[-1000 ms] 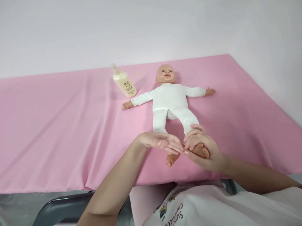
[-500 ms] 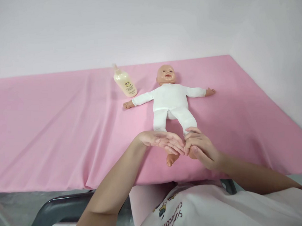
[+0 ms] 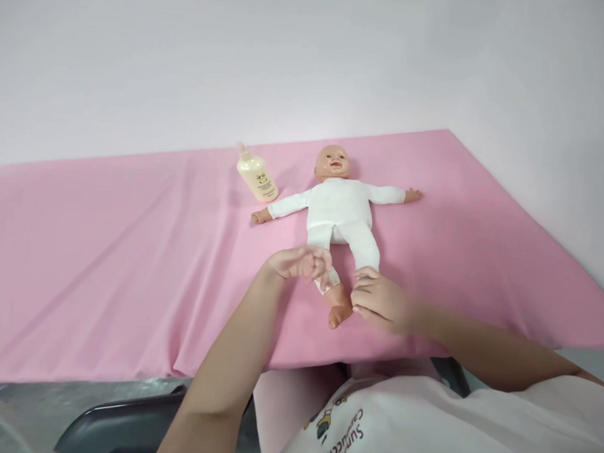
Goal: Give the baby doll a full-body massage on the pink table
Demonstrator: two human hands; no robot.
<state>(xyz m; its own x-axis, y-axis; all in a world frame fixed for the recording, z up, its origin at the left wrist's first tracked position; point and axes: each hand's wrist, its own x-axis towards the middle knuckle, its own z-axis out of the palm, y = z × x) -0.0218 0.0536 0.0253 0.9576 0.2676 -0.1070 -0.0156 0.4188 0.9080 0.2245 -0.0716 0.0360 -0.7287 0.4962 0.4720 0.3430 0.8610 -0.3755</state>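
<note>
A baby doll (image 3: 339, 205) in a white body suit lies face up on the pink cloth (image 3: 105, 264), its arms spread. My left hand (image 3: 303, 263) is palm up over the shin of the doll's leg on the left, its fingers loosely curled and slightly blurred, with nothing visible in it. Beyond that hand, the doll's bare foot (image 3: 339, 315) shows. My right hand (image 3: 381, 300) is over the lower end of the other leg, back of the hand up, fingers bent and close together. That foot is hidden, and I cannot tell whether the fingers grip it.
A pump bottle (image 3: 258, 176) of pale yellow liquid stands beside the doll's arm on the left. The pink-covered table ends just before my white shirt (image 3: 414, 418). A black chair (image 3: 123, 422) is at the lower left. Behind the table is a pale wall (image 3: 289, 59).
My hands have moved apart; before, their fingertips met near the doll's feet. The left one has shifted left, its fingers curling from a flat palm. The view has shifted slightly.
</note>
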